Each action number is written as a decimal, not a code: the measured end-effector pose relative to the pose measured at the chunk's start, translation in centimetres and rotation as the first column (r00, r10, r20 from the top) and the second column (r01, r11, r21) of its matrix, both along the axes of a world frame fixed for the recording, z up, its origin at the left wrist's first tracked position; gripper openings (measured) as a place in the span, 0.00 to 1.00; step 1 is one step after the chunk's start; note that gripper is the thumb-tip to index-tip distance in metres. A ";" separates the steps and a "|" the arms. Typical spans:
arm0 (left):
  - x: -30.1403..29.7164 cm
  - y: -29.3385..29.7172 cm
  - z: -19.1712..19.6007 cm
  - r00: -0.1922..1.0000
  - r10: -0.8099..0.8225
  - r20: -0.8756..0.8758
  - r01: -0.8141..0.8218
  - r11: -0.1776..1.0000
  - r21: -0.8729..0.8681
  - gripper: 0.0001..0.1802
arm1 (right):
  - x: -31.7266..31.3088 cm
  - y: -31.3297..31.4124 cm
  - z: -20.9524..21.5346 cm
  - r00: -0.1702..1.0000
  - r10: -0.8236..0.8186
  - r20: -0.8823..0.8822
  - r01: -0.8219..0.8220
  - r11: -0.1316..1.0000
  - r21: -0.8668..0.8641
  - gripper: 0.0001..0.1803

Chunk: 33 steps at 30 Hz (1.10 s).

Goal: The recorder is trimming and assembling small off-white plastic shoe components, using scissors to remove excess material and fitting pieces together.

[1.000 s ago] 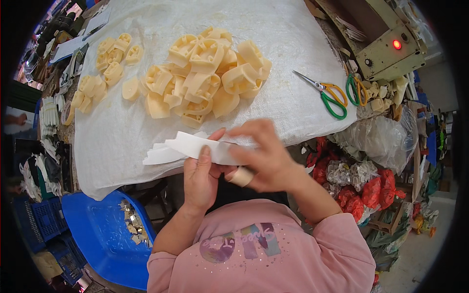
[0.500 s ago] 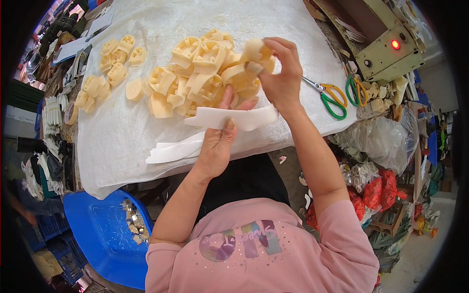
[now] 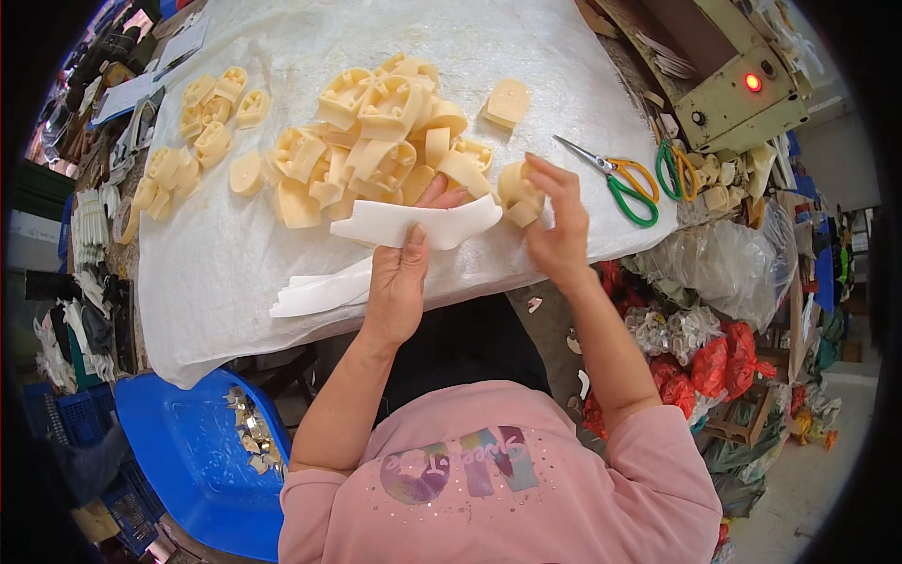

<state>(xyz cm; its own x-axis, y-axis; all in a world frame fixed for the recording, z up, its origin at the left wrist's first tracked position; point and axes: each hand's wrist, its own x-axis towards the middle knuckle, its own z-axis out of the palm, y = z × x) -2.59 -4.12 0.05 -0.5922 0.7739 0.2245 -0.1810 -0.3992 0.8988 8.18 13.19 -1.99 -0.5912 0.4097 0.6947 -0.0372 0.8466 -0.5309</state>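
My left hand (image 3: 402, 287) pinches a wide white strip (image 3: 460, 223) between thumb and fingers, just above the table's near edge. To its right, my right hand (image 3: 564, 216) has a cream plastic shoe heel (image 3: 520, 193) between thumb and fingers. A heap of similar cream heels (image 3: 385, 169) lies right beyond the strip. One heel (image 3: 507, 101) stands by itself to the right of the heap. Under my left wrist and to its left lie more white strips (image 3: 319, 289), one upon another.
Scissors (image 3: 628, 188) with green and orange handles lie right of my right hand, near a second pair (image 3: 678, 171). A machine box (image 3: 742, 103) with a lit red lamp stands far right. More heels (image 3: 174, 174) sit left. A blue tub (image 3: 188, 451) holds scraps below the table.
My right hand has come down toward me, a heel in its fingers. A single heel now stands where that hand was. My left hand has shifted slightly left with the white strip.
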 end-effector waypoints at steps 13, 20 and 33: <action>1.4 0.7 -0.2 0.955 -0.260 -0.143 0.252 0.965 -0.069 0.24 | -2.1 1.5 -1.4 0.990 -0.123 -0.076 0.037 0.725 -0.687 0.11; 2.6 3.3 -1.7 0.907 -0.301 -0.295 0.272 0.953 -0.137 0.24 | -1.0 2.1 -1.0 0.997 0.066 0.047 -0.021 0.771 -0.637 0.12; 2.9 4.6 -2.2 0.825 -0.184 -0.534 0.039 0.962 -0.271 0.24 | 2.4 4.0 1.9 0.876 -0.424 -0.229 0.155 0.698 -0.699 0.12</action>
<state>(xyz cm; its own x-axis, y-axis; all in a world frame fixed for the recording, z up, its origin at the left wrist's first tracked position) 0.35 0.48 -2.19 -0.3319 0.8989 0.2862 0.3418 -0.1682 0.9246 10.57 17.19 -0.05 -0.1371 0.9377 0.3191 -0.1438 0.2999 -0.9431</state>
